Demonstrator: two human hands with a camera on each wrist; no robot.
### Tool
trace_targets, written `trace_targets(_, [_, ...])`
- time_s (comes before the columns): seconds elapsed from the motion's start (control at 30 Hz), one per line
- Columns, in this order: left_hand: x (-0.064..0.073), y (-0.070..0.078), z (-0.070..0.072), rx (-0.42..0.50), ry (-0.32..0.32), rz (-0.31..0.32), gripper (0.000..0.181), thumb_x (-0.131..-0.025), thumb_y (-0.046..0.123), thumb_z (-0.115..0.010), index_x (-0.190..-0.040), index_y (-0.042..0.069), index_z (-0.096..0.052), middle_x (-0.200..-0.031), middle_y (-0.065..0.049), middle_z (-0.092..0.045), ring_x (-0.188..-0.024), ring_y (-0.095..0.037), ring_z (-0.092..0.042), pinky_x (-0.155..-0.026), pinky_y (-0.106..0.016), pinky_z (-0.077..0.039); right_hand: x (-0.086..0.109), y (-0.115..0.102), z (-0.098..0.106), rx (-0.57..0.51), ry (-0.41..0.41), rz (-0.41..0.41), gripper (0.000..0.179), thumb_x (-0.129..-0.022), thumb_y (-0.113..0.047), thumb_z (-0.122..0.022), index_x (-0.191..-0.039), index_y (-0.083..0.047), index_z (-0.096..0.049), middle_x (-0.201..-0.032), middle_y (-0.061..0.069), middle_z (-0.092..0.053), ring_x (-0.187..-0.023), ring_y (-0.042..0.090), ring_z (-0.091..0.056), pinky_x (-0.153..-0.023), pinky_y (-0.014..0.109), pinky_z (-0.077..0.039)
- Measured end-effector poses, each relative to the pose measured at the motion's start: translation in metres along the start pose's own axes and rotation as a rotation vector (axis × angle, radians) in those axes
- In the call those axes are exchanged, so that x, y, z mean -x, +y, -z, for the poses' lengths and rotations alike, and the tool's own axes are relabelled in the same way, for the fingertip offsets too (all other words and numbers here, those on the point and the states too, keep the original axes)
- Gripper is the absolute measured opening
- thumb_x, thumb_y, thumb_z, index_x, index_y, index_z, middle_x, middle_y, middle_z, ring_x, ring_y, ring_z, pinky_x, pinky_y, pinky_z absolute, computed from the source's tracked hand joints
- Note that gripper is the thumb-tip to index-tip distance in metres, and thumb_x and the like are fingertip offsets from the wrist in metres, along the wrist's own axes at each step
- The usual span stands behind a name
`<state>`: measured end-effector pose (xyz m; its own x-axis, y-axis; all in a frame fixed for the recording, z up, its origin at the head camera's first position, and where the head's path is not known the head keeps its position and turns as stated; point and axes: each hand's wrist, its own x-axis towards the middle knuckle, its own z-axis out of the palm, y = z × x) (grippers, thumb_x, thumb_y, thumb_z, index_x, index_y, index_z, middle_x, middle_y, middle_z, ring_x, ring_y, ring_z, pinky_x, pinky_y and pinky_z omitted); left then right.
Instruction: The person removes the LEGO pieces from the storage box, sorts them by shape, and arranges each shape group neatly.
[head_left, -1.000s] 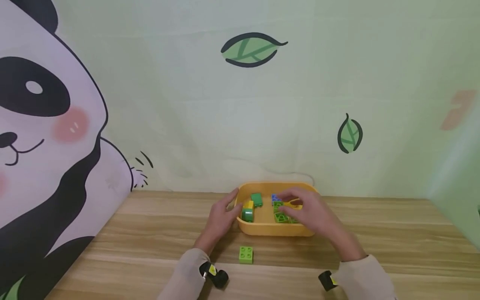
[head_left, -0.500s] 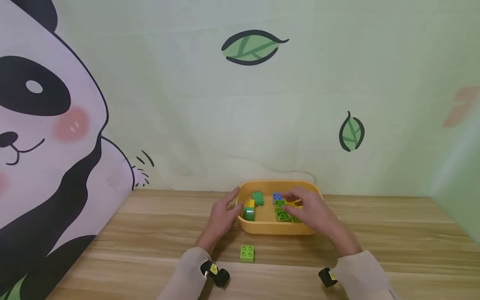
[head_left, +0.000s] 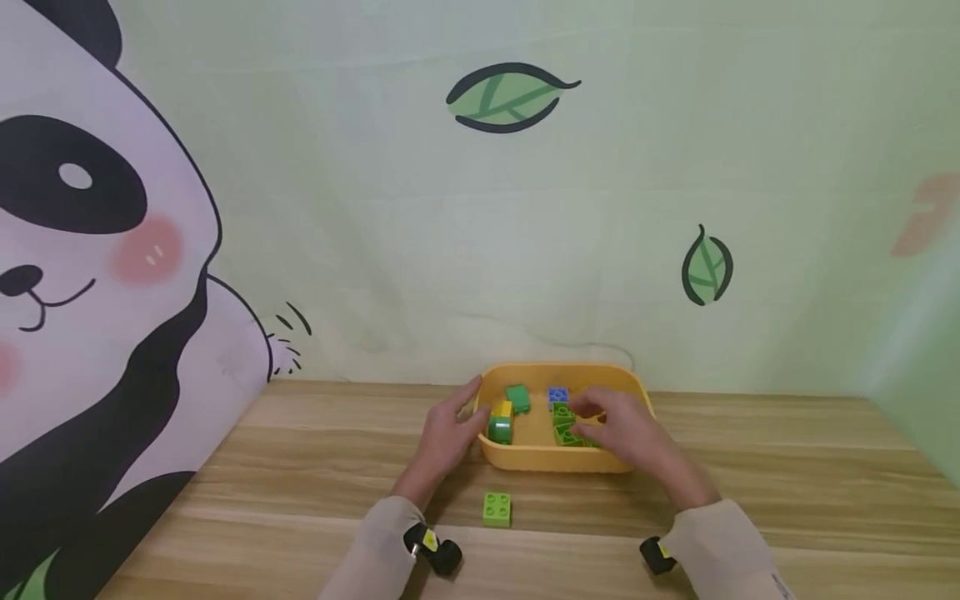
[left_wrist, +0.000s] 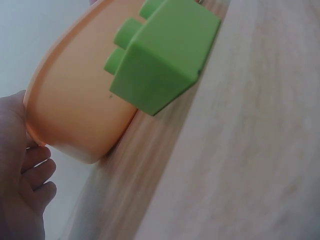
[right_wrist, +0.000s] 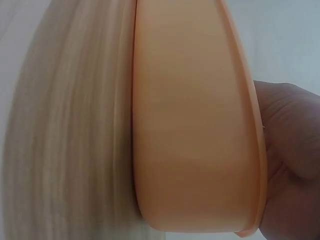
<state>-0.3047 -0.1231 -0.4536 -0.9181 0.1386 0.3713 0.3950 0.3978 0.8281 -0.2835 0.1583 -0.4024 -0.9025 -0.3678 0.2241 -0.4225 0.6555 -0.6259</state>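
A shallow yellow-orange plastic basin point(head_left: 525, 457) stands on the table and holds several toy bricks. My left hand point(head_left: 446, 440) grips its left rim, thumb at the inside and fingers outside. Over the right part of the basin, my right hand point(head_left: 628, 427) reaches in with thumb and fingers bent and apart. Close to those fingertips lie light green bricks point(head_left: 562, 412) and a blue brick point(head_left: 557, 395); contact with them is unclear. The palm hides the basin's right end. In front of the basin, a lime green brick point(head_left: 497, 509) sits studs up on the table.
Inside the basin's left side are a dark green brick point(head_left: 517, 398), a yellow piece point(head_left: 502, 408) and a rounded green piece point(head_left: 500, 429). The wooden table point(head_left: 300, 475) meets a printed wall cloth point(head_left: 390, 250) just behind the basin.
My right hand's fingertips have shifted slightly right within the basin, showing more of the blue brick. The left hand keeps its hold on the rim. The view has drifted a little.
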Motion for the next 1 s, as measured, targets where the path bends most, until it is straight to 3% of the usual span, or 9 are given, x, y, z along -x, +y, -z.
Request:
trace_targets(0.33, [0.001, 0.002, 0.001, -0.007, -0.008, 0.008, 0.057, -0.104, 0.018, -0.063, -0.155, -0.002, -0.050, -0.159, -0.017, -0.049, -0.149, -0.037, -0.042, -0.123, -0.053, -0.032, -0.007, 0.003, -0.002, 0.051, -0.101, -0.081, 0.028, -0.095, -0.008, -0.081, -0.121, 0.001, -0.075, -0.117, 0.012, -0.075, -0.109, 0.031, -0.070, -0.097, 0.049, -0.059])
trace_targets(0.47, [0.001, 0.001, 0.001, -0.013, -0.009, 0.014, 0.057, -0.105, 0.018, -0.063, -0.156, -0.002, -0.049, -0.160, -0.016, -0.049, -0.150, -0.037, -0.042, -0.124, -0.052, -0.032, -0.010, 0.003, -0.003, 0.045, -0.121, -0.098, 0.024, -0.093, -0.008, -0.082, -0.116, -0.001, -0.076, -0.110, 0.008, -0.076, -0.103, 0.026, -0.070, -0.095, 0.045, -0.061])
trace_targets(0.6, [0.002, -0.001, 0.001, -0.015, -0.012, 0.020, 0.056, -0.105, 0.017, -0.064, -0.156, -0.001, -0.049, -0.160, -0.016, -0.048, -0.150, -0.037, -0.042, -0.123, -0.053, -0.032, -0.011, 0.002, -0.004, 0.052, -0.137, -0.097, 0.024, -0.091, -0.009, -0.084, -0.112, -0.001, -0.076, -0.103, 0.004, -0.075, -0.096, 0.021, -0.069, -0.091, 0.043, -0.061])
trace_targets(1.0, [0.002, -0.001, 0.001, -0.029, -0.021, 0.032, 0.057, -0.106, 0.020, -0.062, -0.157, 0.001, -0.049, -0.161, -0.013, -0.048, -0.151, -0.033, -0.041, -0.124, -0.051, -0.032, -0.017, 0.001, -0.001, 0.084, -0.211, -0.069, 0.024, -0.089, -0.006, -0.086, -0.111, -0.002, -0.078, -0.102, 0.002, -0.075, -0.091, 0.019, -0.066, -0.091, 0.042, -0.061])
